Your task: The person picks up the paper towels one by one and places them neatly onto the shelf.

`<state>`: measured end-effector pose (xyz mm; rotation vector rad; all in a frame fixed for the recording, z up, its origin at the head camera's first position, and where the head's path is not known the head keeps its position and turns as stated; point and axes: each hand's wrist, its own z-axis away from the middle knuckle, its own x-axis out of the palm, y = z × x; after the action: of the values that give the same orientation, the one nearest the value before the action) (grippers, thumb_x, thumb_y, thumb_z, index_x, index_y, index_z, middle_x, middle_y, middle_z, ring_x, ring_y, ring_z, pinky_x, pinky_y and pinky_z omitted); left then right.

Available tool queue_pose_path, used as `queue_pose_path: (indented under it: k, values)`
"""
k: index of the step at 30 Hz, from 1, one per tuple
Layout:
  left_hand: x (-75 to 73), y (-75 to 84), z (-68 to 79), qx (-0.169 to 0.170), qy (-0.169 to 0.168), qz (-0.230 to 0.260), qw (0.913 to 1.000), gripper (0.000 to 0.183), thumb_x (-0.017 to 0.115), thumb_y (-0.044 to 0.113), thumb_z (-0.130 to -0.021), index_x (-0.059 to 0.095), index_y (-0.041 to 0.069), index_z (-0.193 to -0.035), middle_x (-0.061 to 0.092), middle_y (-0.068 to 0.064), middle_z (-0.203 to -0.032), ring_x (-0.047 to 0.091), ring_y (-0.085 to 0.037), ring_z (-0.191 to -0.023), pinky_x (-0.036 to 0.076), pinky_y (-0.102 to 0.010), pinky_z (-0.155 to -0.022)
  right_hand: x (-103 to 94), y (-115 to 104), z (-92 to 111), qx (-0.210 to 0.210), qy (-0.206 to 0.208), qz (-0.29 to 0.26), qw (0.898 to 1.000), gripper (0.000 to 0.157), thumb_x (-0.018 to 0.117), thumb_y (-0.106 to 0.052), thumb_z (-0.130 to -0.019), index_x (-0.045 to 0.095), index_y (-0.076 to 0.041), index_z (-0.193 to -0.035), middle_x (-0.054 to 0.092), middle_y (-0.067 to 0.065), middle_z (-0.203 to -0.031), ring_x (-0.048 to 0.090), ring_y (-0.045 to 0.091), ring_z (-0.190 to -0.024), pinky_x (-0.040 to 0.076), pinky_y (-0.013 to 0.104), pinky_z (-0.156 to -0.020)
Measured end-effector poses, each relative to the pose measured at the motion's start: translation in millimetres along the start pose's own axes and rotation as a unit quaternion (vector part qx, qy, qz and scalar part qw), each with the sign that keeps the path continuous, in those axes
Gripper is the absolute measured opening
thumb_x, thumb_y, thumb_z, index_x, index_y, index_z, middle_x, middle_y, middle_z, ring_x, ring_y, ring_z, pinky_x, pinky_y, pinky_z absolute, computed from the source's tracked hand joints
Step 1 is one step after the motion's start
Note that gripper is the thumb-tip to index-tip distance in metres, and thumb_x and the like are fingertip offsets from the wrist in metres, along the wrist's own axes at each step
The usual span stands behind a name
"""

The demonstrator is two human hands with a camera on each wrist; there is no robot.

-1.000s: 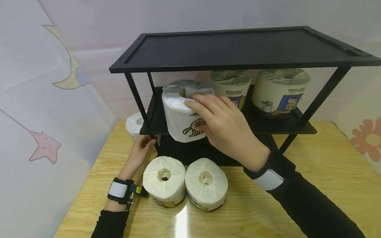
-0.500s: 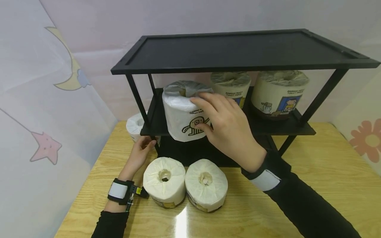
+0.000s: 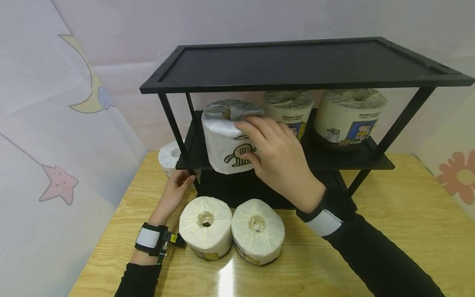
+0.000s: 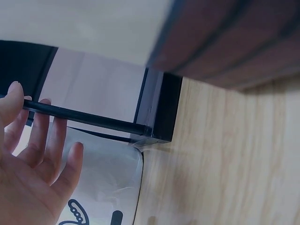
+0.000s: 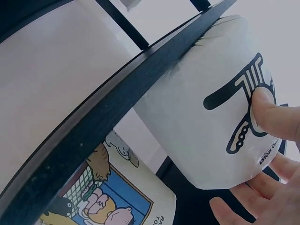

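In the head view, my right hand (image 3: 278, 154) holds a white-wrapped toilet paper roll (image 3: 224, 146) at the left part of the black rack's (image 3: 308, 66) middle shelf. The right wrist view has the thumb on the printed side of this roll (image 5: 197, 117), with the other fingers around its far edge. My left hand (image 3: 176, 189) is at the rack's left front post. Up close in the left wrist view, thumb and fingers of that hand (image 4: 37, 168) lie on opposite sides of the thin post (image 4: 93, 119). Another white roll (image 3: 168, 156) stands just behind that hand, partly hidden.
Two cream toilet paper rolls, a left one (image 3: 205, 227) and a right one (image 3: 257, 231), stand side by side before the rack. Further back on the middle shelf are two printed rolls (image 3: 287, 108) (image 3: 341, 123). The wooden table (image 3: 371, 239) meets decorated walls.
My right hand and its toilet paper roll have shifted slightly left, and more of the roll's printed lettering shows. The left hand stays at the post.
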<state>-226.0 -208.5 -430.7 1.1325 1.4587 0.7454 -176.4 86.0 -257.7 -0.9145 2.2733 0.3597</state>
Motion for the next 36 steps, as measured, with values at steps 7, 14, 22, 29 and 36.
queue_pose_path:
  k: [7,14,22,29,36]
  values:
    - [0.8,1.3,-0.2,-0.001,0.003,-0.006,1.0000,0.029,0.058,0.018,-0.102,0.059,-0.004,-0.122,0.062,-0.020,-0.123,0.057,-0.032,-0.117,0.046,-0.028,-0.093,6.8,-0.3,-3.2,0.014,0.000,0.007,1.000,0.058,0.083,-0.014,-0.082,0.057,-0.004,-0.132,0.058,0.014,-0.130,0.052,0.031,-0.121,0.043,0.049,-0.096]
    - [1.3,1.1,-0.8,0.001,0.005,0.001,1.0000,0.030,0.059,0.017,-0.101,0.059,-0.004,-0.123,0.063,-0.021,-0.123,0.057,-0.031,-0.116,0.045,-0.024,-0.092,13.4,1.5,-8.5,0.004,0.009,0.004,1.000,0.057,0.084,-0.013,-0.080,0.058,-0.002,-0.130,0.059,0.015,-0.128,0.054,0.032,-0.119,0.041,0.045,-0.102]
    - [0.6,1.0,0.4,-0.001,-0.001,0.003,1.0000,0.032,0.057,0.017,-0.102,0.057,-0.004,-0.127,0.062,-0.022,-0.124,0.056,-0.032,-0.118,0.045,-0.024,-0.093,21.1,1.6,-10.6,0.017,0.018,-0.005,1.000,0.057,0.085,-0.014,-0.080,0.059,-0.004,-0.130,0.059,0.014,-0.127,0.055,0.033,-0.115,0.043,0.047,-0.099]
    - [0.1,0.6,0.0,-0.005,0.000,0.007,1.0000,0.034,0.058,0.018,-0.102,0.056,-0.002,-0.129,0.062,-0.022,-0.124,0.056,-0.032,-0.118,0.045,-0.024,-0.092,27.0,2.8,-13.3,0.022,0.014,-0.010,1.000,0.056,0.084,-0.015,-0.081,0.059,-0.004,-0.130,0.058,0.015,-0.129,0.054,0.034,-0.117,0.043,0.049,-0.098]
    - [1.0,-0.5,-0.3,-0.004,0.007,-0.006,1.0000,0.030,0.058,0.017,-0.102,0.058,-0.005,-0.122,0.061,-0.021,-0.122,0.056,-0.033,-0.117,0.045,-0.026,-0.092,31.1,3.9,-16.1,0.028,0.012,-0.005,1.000,0.057,0.084,-0.016,-0.081,0.059,-0.004,-0.131,0.058,0.014,-0.130,0.054,0.034,-0.116,0.043,0.047,-0.098]
